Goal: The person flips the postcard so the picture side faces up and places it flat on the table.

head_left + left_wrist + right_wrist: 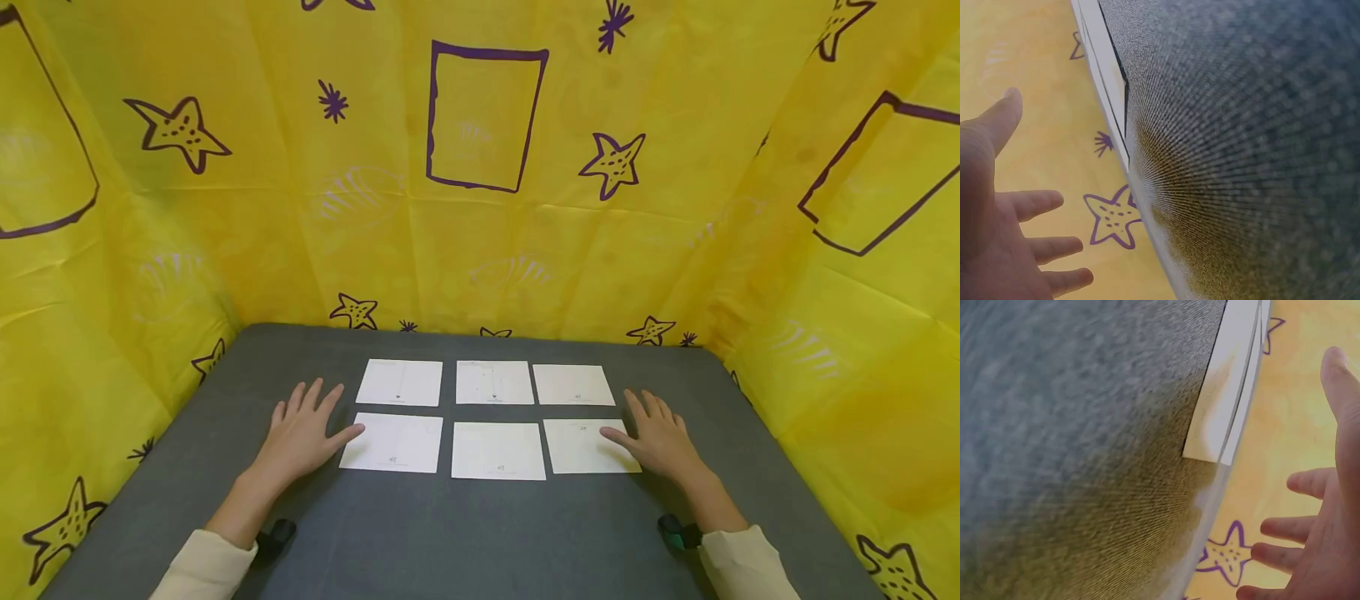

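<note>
Several white rectangular cards lie flat in two rows of three on the grey table. My left hand (300, 432) is spread palm down beside the left cards, its thumb over the edge of the front left card (393, 443). My right hand (660, 437) mirrors it, thumb above the front right card (585, 450). Between those two lies the front middle card (498, 450). Behind are the back left card (401, 382), the back middle card (495, 382) and the back right card (573, 385). Both wrist views show spread fingers holding nothing, raised off the tabletop.
The grey table (420, 542) has its far edge against a yellow cloth (480, 242) printed with purple stars and frames. That cloth also hangs along the left and right sides. A dark band (277, 537) is on the left wrist, another band (678, 532) on the right.
</note>
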{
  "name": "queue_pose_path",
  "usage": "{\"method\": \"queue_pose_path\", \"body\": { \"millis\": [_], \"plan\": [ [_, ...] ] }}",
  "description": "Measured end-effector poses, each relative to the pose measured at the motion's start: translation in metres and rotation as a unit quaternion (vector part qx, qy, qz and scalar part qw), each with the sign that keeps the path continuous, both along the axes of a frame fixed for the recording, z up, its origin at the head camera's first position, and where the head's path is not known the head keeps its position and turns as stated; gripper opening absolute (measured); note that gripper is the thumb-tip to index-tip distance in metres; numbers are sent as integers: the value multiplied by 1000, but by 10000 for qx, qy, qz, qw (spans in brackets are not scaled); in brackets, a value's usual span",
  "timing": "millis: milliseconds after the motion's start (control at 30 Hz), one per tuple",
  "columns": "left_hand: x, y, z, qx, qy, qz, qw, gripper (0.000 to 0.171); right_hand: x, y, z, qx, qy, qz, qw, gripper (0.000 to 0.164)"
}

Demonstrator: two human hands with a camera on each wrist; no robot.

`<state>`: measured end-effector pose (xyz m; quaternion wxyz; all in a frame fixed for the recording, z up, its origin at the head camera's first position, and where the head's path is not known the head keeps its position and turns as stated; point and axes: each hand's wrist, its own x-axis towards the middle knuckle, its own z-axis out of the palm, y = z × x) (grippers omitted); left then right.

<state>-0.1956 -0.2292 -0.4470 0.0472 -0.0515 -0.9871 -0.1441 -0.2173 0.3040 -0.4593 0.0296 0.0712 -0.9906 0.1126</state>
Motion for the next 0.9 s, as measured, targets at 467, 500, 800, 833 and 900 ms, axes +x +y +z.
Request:
{"method": "queue_pose_path", "body": {
  "millis": [467,500,800,833,900],
  "plan": [
    [-8,1,0,41,-55,-41,10000,88,-10,-18,5,40,-3,117,9999,94],
    [-9,1,0,41,-64,-41,10000,88,-11,-20,5,31,-1,131,9999,94],
    [-12,10,4,416,-281,-206,9985,88,-21,-36,4,-186,-59,295,9994,92],
    [-13,11,5,450,-305,-207,9983,88,-22,-38,4,-185,-86,308,9993,91],
    [-15,13,6,446,-331,-184,9983,88,-25,-43,6,-178,-92,364,9991,91]
  ]
}}
